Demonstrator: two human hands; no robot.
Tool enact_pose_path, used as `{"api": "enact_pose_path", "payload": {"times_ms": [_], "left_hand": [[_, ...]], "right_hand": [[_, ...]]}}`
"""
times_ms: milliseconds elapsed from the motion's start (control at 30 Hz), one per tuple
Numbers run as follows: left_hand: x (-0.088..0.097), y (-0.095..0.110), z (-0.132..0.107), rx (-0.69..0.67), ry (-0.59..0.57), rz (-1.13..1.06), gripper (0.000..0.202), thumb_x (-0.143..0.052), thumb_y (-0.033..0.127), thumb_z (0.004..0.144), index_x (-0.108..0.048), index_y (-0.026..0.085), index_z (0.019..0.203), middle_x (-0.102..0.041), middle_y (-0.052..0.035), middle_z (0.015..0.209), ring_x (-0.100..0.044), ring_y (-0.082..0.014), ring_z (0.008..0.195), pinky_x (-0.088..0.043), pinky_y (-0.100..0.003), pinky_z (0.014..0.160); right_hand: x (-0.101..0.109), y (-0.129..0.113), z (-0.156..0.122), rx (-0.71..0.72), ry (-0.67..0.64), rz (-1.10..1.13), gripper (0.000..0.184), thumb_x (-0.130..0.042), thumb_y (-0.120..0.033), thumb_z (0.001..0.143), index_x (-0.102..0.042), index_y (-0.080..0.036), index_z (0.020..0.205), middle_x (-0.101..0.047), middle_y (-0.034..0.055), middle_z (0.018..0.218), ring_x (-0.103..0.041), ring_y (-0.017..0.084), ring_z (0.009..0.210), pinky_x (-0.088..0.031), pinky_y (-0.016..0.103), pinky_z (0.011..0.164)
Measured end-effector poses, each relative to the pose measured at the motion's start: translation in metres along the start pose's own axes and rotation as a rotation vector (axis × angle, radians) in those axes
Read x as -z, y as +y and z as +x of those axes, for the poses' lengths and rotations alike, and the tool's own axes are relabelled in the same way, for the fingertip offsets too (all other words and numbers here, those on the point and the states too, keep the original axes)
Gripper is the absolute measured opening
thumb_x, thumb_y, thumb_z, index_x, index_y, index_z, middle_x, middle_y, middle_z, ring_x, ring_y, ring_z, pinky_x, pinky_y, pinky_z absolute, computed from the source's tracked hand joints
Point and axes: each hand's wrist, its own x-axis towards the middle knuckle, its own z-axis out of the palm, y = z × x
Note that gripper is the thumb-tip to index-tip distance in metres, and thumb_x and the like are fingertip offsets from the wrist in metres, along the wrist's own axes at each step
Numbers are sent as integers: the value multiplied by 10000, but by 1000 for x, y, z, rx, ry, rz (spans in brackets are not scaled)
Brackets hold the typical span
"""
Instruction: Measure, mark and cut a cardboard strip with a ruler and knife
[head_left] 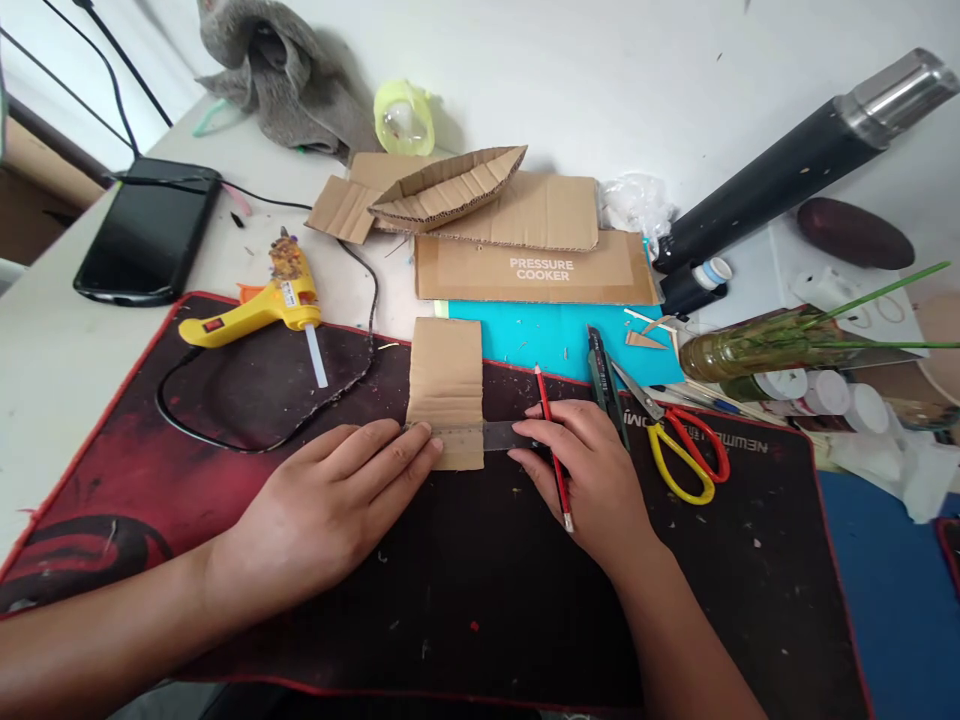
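A small rectangular cardboard piece lies on the dark mat, creased across its lower half. Across its lower part rests a clear ruler, its left end hidden under my fingers. My left hand presses the ruler down on the cardboard with the fingers together; its thumb shows little. My right hand pinches the ruler's right end between thumb and fingers. Through that same hand slants a red pencil, tip pointing away from me. A box cutter and scissors with red and yellow handles lie just right of it.
A yellow glue gun with its cord lies left, near a black phone. Behind are a cardboard boat shape, a printed cardboard panel and blue sheet. A dark flask, jar and paint pots stand right.
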Motion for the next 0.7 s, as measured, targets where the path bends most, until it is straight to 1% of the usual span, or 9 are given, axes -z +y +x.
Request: {"api": "enact_pose_path", "payload": {"times_ms": [67,167,267,367,433,500,600,700], "left_hand": [[0,1,1,0,-15,9,422,-465,72,1090,-681,72,1452,-786,-129,1401,-693,-299,1206,-578,-427,952],[2,1,4,-31,-31,16,422,-440,86,1104,-684,70,1449,-776,-118,1432,-684,-286,1230,-566,-408,972],[2,3,8,-33,-46,6,454,-403,98,1115,-665,81,1485,-745,-109,1500,-662,-275,1307,-549,-400,1028],[1,6,10,-28,-61,-13,476,-372,109,1124,-645,86,1514,-704,-105,1565,-643,-272,1360,-536,-404,1076],[1,6,9,-26,-55,-20,470,-390,97,1118,-641,80,1516,-690,-121,1580,-638,-278,1377,-536,-409,1100],[2,4,6,-18,-41,-28,448,-442,81,1104,-645,69,1504,-699,-140,1558,-645,-296,1372,-545,-433,1115],[3,0,0,-10,-26,-24,406,-531,85,1089,-655,51,1475,-748,-149,1469,-678,-324,1310,-584,-467,1064],[4,-3,-3,-19,-30,-12,383,-549,82,1084,-673,60,1446,-769,-146,1418,-703,-310,1265,-618,-449,1020]], "right_hand": [[1,0,-1,-7,-5,1,162,-739,-231,1072,-718,-230,1233,-766,115,1150,-718,303,1122,-618,499,961],[2,1,-3,-16,-6,1,192,-760,-260,1063,-708,-223,1244,-757,124,1175,-709,313,1150,-614,521,989],[1,0,-4,-23,-4,-9,199,-763,-275,1064,-708,-233,1251,-749,125,1199,-707,317,1161,-612,537,1002],[-1,-1,-3,-31,-6,-11,165,-754,-241,1067,-720,-235,1229,-748,117,1183,-710,308,1151,-618,526,990],[-2,-1,-3,-34,-8,-13,148,-751,-212,1065,-729,-228,1211,-748,114,1168,-711,302,1143,-621,515,980],[-2,-1,-2,-35,-8,-14,144,-751,-192,1062,-733,-223,1201,-747,114,1168,-711,297,1137,-623,509,974],[-1,0,-3,-32,-8,-10,150,-751,-188,1061,-731,-227,1203,-747,113,1179,-712,298,1140,-625,507,972],[-1,0,-3,-35,-7,-6,153,-754,-201,1061,-728,-235,1207,-749,111,1174,-712,301,1142,-626,515,978]]}}
